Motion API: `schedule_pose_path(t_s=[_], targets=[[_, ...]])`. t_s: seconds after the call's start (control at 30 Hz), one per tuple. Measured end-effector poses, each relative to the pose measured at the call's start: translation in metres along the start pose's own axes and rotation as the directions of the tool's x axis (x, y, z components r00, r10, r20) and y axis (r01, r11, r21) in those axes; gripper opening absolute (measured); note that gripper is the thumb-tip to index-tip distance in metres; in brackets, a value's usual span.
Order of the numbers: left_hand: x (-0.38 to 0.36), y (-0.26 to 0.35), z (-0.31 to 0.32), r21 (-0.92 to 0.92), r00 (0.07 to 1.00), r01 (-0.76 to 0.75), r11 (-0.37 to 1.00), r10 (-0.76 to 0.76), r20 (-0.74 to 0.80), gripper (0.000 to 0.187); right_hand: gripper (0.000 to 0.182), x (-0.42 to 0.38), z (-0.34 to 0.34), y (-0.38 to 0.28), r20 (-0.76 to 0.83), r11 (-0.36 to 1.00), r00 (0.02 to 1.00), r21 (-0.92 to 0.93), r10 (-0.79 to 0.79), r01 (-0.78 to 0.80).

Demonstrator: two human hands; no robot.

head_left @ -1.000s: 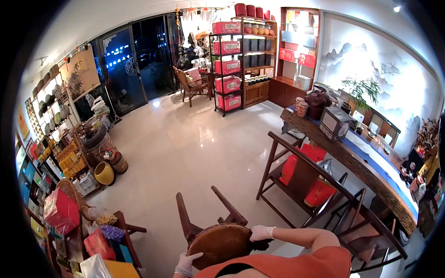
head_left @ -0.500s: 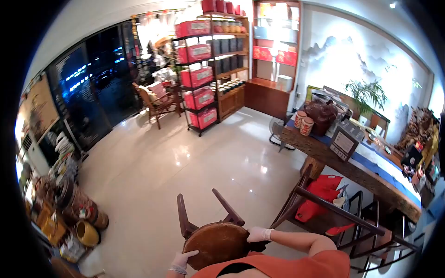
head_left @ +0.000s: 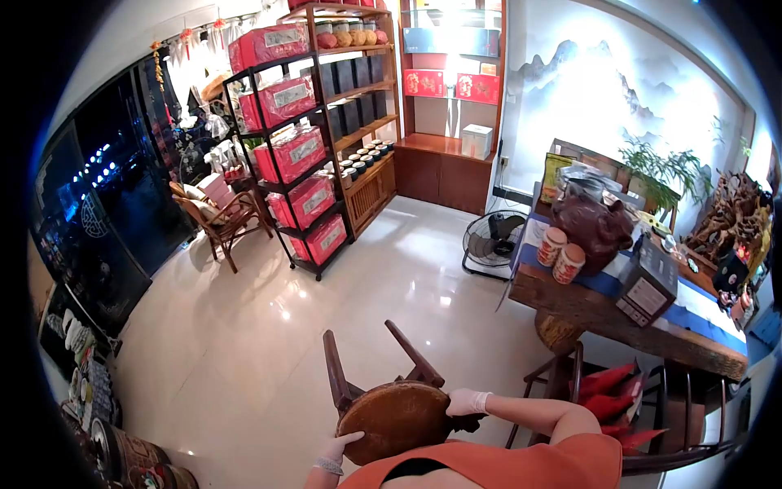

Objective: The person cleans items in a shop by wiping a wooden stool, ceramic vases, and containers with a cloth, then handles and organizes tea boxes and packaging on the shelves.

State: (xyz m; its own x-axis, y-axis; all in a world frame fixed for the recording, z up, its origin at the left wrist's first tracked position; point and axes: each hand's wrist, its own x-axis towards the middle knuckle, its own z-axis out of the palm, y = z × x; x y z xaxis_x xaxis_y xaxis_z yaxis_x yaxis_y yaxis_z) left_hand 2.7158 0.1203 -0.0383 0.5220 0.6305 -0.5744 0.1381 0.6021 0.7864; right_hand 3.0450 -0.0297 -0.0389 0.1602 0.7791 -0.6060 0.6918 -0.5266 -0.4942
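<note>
above glossy floor tiles (head_left: 228, 342), a wooden stool (head_left: 394, 422) held two-handed.
gloved left grip (head_left: 334, 450) and right grip (head_left: 468, 403) close around opposite seat edges; the view has swung toward the worktop (head_left: 562, 305), stool carried along.

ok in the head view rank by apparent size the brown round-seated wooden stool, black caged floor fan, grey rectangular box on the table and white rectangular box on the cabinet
1. Brown round-seated wooden stool, nearest the camera
2. Black caged floor fan and grey box: too alike to rank
3. White box
</note>
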Motion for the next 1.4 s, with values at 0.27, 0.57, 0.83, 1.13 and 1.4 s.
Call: schedule_pose_path(t_s=[0.27,0.57,0.83,1.13,1.4], targets=[[0.219,0.138,0.011,-0.032,0.996,0.042,0.999,-0.039,0.079,0.052,0.035,0.175,-0.17,-0.025,0.017,0.995,0.996,0.059,0.083,-0.084],[0.488,0.363,0.065,0.132,0.942,0.008,0.991,-0.052,0.331,0.053,0.044,0.348,-0.354,-0.021,-0.081,0.943,0.967,0.258,0.24,-0.212],[0.721,0.468,0.169,0.359,0.871,0.045,0.932,-0.212,0.443,0.052,0.048,0.465,-0.482,0.047,-0.073,0.884,0.931,0.347,0.358,-0.313],[0.951,0.581,0.295,0.618,0.871,-0.065,0.783,-0.258,0.418,0.047,0.042,0.596,-0.709,0.128,-0.085,0.787,0.887,0.505,0.454,-0.355],[1.131,0.617,0.378,0.818,0.823,-0.046,0.574,-0.443,0.357,0.062,0.041,0.692,-0.817,0.202,-0.115,0.805,0.864,0.438,0.491,-0.4]])
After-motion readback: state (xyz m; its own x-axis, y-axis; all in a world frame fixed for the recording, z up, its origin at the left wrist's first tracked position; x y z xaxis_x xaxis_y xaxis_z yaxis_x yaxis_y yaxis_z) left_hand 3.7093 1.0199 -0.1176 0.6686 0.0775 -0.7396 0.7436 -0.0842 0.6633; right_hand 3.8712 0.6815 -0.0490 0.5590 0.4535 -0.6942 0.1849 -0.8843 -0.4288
